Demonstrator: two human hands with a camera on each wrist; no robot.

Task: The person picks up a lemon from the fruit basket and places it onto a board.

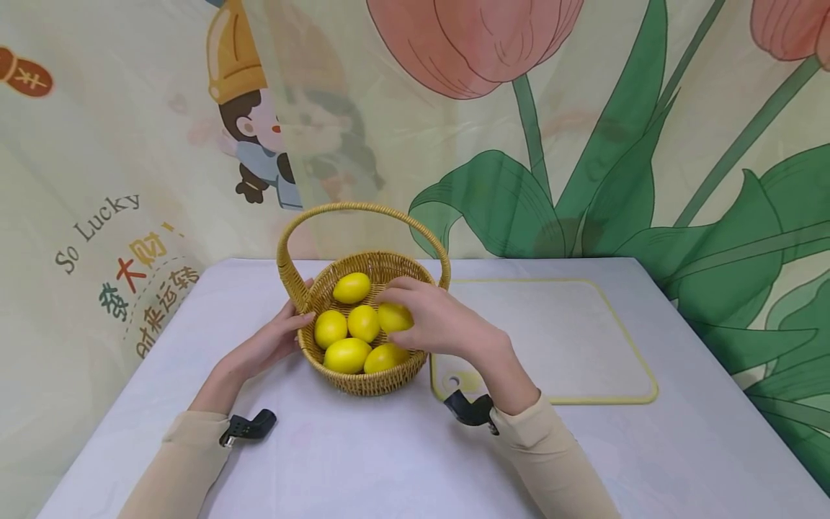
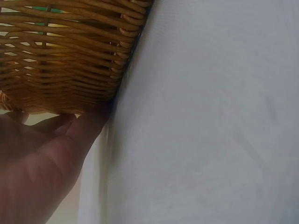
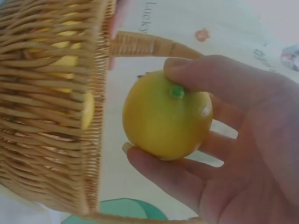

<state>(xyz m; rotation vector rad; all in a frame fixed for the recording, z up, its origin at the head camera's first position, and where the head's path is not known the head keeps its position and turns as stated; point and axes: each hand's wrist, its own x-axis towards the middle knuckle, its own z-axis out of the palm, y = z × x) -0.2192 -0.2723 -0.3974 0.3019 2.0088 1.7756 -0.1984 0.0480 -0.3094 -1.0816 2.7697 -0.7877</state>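
Note:
A round wicker basket (image 1: 363, 386) with a tall arched handle (image 1: 363, 207) stands on the table. Several yellow lemons (image 1: 346, 355) lie in it. At its left side my left hand (image 1: 275, 339) holds the basket, thumb at the rim beside the handle's foot; the left wrist view has its fingers (image 2: 88, 126) against the low outer weave. Over the right part of the basket, my right hand (image 1: 447, 321) pinches one lemon (image 3: 163, 116) between thumb and fingers. That lemon has a green stem end and appears above the rim in the right wrist view.
To the right of the basket a white cutting board (image 1: 538, 339) with a yellow edge lies flat. A white cloth (image 1: 363, 454) covers the table. Behind it hangs a printed curtain (image 1: 389, 144) with tulips and a cartoon figure.

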